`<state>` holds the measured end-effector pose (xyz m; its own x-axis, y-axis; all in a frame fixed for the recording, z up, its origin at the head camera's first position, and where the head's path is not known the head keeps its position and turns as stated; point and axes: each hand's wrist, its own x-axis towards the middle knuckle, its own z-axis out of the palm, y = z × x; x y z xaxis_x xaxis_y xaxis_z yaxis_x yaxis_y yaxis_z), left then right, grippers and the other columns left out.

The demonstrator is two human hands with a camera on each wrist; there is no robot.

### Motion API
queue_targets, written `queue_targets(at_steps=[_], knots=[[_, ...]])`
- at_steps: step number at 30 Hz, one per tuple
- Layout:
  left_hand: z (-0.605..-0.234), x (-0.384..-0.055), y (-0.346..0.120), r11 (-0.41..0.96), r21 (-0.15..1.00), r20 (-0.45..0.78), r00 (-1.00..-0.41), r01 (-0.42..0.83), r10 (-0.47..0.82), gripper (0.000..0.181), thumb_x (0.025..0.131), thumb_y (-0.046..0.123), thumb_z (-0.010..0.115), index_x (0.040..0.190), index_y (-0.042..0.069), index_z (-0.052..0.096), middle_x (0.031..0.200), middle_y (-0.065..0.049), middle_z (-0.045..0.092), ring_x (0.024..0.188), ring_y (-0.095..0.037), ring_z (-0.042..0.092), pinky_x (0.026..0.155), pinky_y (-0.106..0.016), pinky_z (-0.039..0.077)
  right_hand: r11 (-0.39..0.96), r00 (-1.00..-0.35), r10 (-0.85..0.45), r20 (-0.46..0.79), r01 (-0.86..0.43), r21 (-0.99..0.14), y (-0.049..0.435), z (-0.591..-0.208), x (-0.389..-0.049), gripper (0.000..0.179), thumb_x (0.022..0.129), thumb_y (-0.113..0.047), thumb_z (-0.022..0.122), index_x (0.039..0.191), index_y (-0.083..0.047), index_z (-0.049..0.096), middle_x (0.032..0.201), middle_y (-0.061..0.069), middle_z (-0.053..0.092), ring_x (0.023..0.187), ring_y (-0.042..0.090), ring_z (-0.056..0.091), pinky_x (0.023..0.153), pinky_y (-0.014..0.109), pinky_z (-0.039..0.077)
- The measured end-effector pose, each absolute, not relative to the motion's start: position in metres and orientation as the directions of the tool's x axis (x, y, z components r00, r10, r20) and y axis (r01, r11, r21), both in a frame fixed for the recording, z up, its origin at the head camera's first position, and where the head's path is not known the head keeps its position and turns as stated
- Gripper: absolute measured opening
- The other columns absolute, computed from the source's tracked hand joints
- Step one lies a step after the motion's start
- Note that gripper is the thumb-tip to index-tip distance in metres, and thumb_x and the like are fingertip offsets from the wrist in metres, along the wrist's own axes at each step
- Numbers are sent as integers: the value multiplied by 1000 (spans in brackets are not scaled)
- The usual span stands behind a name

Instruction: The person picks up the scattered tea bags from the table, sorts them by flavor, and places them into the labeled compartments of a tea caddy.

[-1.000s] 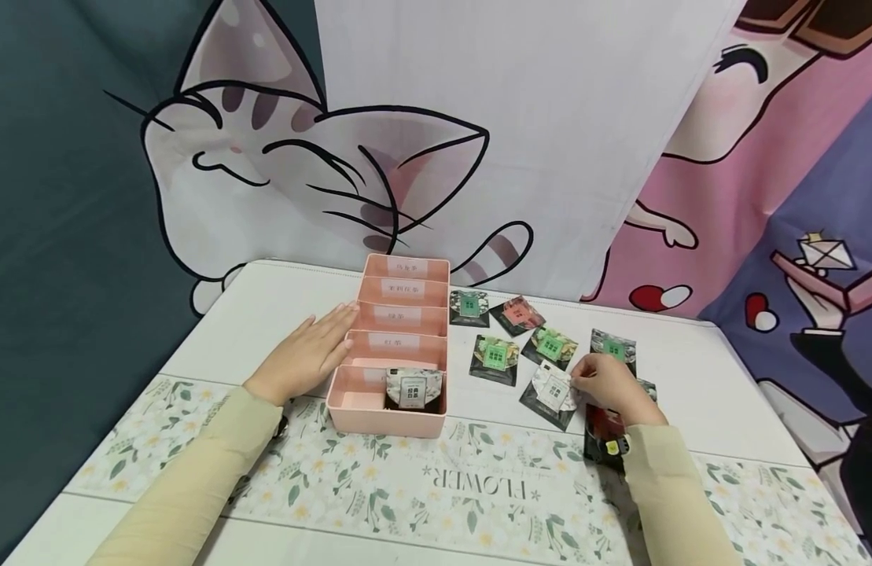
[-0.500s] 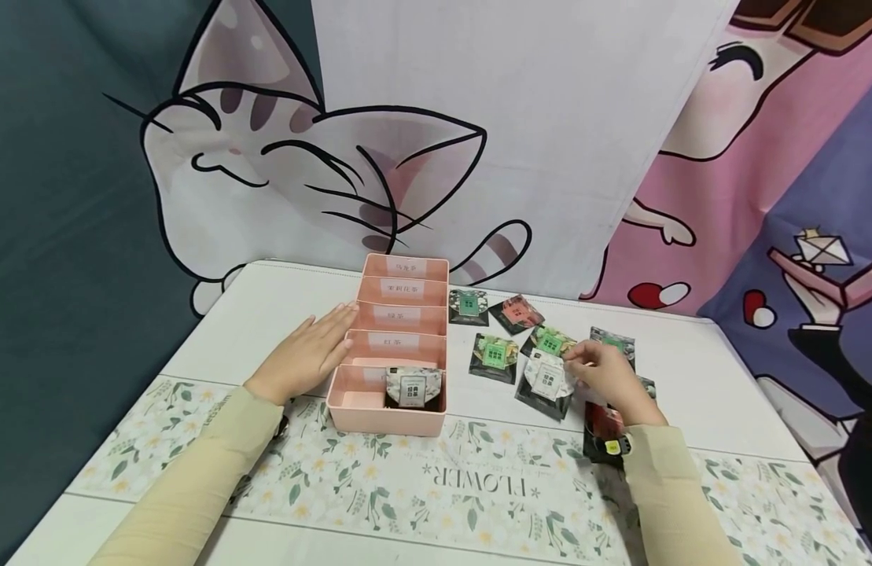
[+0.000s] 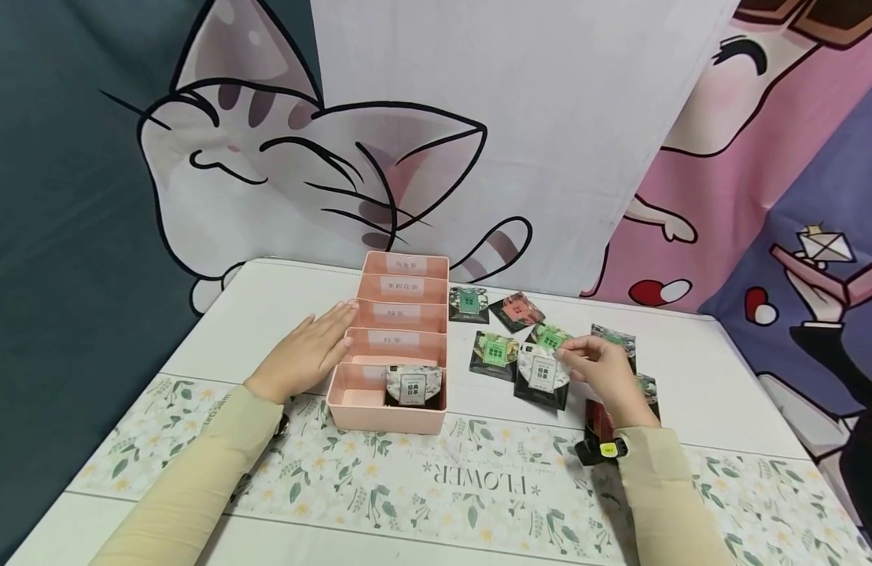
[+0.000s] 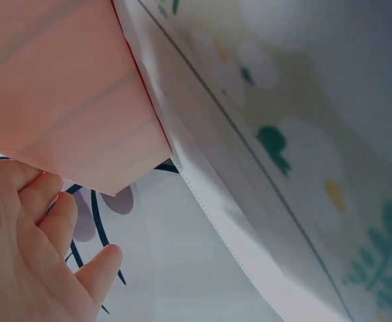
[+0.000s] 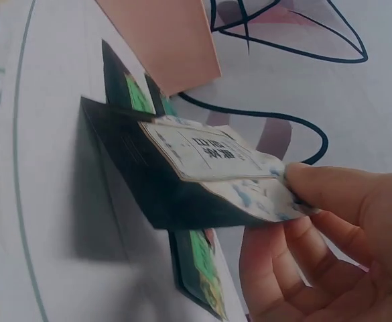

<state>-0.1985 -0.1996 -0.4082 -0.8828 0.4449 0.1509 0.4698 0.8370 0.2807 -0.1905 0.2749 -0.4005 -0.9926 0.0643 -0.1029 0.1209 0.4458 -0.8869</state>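
Note:
My right hand (image 3: 605,373) pinches a white-and-black tea sachet (image 3: 542,373) by its right edge, between thumb and fingers. In the right wrist view that sachet (image 5: 202,157) is tilted, with its shadow on the tabletop beside it. My left hand (image 3: 304,350) rests with straight fingers along the left side of a pink box (image 3: 386,422), which has several labelled compartments in a row. A similar white-and-black sachet (image 3: 413,387) stands in the nearest compartment. In the left wrist view, the left fingers (image 4: 61,215) touch the box wall (image 4: 68,87).
Two green sachets (image 3: 494,354) lie right of the box; the held one partly covers the other. Behind them are a dark green sachet (image 3: 469,303) and a red one (image 3: 518,311). More sachets (image 3: 615,343) lie around my right hand, partly hidden. A cat-print curtain (image 3: 549,118) hangs behind the table.
The white-and-black sachet has come up off the table in my right hand and shifted slightly left. My left hand has stayed against the box.

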Motion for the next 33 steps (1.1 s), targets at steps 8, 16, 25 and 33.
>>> queue_targets(at_steps=[8,16,25,33], knots=[[-408,-200,-199,835,278,147,-881,474,451,61,110,33,40,162,6,23,167,-10,22,154,-30,20,124,-57,15,408,-994,71,-86,108,-907,271,-403,-190,39,94,-39,74,116,-7,69,105,3,67,90,15,64,82,35,60],[-407,-200,-199,838,280,138,-884,468,447,61,110,34,38,162,6,23,168,-9,22,154,-29,19,124,-56,16,385,-992,117,-49,91,-919,266,-401,-189,37,93,-40,75,113,-9,71,102,-4,69,85,12,62,80,31,58],[-408,-199,-200,838,280,145,-884,468,445,60,110,32,40,161,5,23,167,-10,23,154,-31,21,123,-57,17,369,-984,172,50,17,-929,253,-398,-186,38,91,-39,77,110,-7,73,92,-8,69,85,11,61,74,24,54],[-408,-200,-200,836,281,150,-882,471,447,61,110,33,40,162,7,23,167,-9,23,154,-29,20,124,-56,16,310,-980,186,73,-12,-951,239,-393,-185,35,91,-38,77,109,-8,73,96,-8,70,90,11,62,79,22,52]])
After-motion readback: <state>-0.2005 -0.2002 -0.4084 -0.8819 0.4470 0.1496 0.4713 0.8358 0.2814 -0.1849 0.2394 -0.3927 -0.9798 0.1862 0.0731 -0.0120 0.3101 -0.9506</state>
